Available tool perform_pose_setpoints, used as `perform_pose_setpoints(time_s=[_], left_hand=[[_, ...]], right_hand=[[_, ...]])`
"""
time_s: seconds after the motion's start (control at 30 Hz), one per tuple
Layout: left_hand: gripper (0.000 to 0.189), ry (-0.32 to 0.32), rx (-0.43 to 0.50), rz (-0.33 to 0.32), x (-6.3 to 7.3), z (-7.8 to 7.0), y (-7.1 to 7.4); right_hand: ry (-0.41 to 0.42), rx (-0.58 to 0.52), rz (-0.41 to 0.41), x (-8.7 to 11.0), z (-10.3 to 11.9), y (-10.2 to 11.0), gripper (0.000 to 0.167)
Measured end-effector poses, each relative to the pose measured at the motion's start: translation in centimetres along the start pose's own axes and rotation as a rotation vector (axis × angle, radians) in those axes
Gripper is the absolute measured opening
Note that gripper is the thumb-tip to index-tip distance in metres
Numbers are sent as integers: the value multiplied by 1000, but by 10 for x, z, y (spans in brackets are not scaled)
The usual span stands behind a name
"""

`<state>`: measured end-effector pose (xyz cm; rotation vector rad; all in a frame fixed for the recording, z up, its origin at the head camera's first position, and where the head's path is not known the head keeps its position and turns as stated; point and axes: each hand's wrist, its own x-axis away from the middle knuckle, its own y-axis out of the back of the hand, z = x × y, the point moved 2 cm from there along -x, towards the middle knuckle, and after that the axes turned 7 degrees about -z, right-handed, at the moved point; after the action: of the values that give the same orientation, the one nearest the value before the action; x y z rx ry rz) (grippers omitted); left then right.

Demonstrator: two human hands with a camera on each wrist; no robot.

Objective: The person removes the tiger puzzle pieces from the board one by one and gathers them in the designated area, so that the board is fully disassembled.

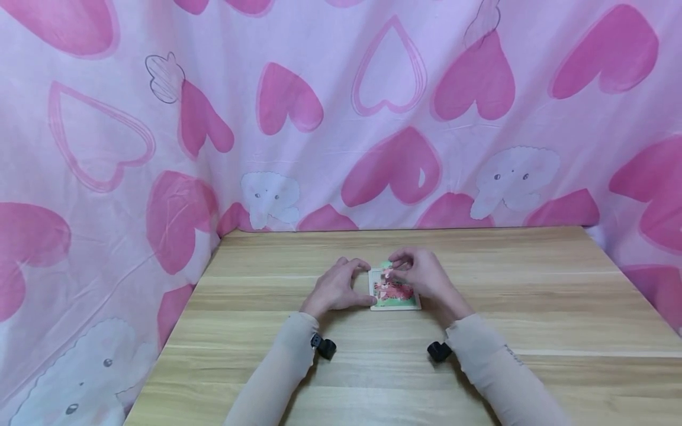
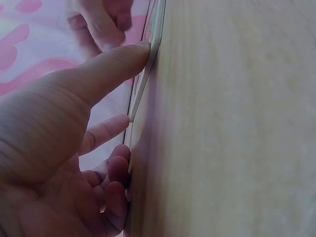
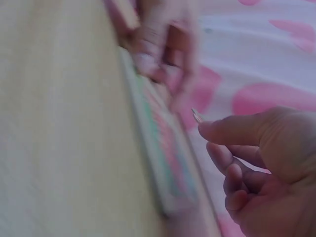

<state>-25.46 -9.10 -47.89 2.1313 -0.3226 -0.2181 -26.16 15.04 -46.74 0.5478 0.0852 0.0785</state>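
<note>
A small framed picture puzzle [image 1: 395,303], pink and green with a pale border, lies flat on the wooden table. My left hand [image 1: 337,287] holds its left side: the thumb [image 2: 133,57] rests on the near part of the border and the index finger touches the far corner. Above the puzzle's upper part, my right hand [image 1: 423,273] pinches a thin, small puzzle piece [image 3: 196,116] between thumb and index finger. The other right fingers curl loosely beneath. In the right wrist view the puzzle is blurred, and the right hand partly covers its top right in the head view.
The light wooden table [image 1: 256,373] reaches back to a pink heart-patterned curtain [image 1: 330,160], which also hangs along both sides. A small black camera [image 1: 326,348] sits at the left wrist and another black camera [image 1: 439,352] at the right wrist.
</note>
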Motion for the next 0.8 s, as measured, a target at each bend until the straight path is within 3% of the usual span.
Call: perform_pose_setpoints(time_s=[0.13, 0.5, 0.7, 0.8], left_hand=[[79, 10, 11, 6, 0, -1, -1], [79, 2, 13, 6, 3, 1, 3], [76, -10, 3, 16, 3, 1, 3], [76, -17, 2, 24, 2, 0, 2]], right_hand=[[-42, -50, 13, 6, -6, 33, 32], [20, 99, -74, 19, -39, 126, 31], [-40, 117, -105, 29, -63, 154, 41], [-111, 61, -98, 36, -74, 162, 45]])
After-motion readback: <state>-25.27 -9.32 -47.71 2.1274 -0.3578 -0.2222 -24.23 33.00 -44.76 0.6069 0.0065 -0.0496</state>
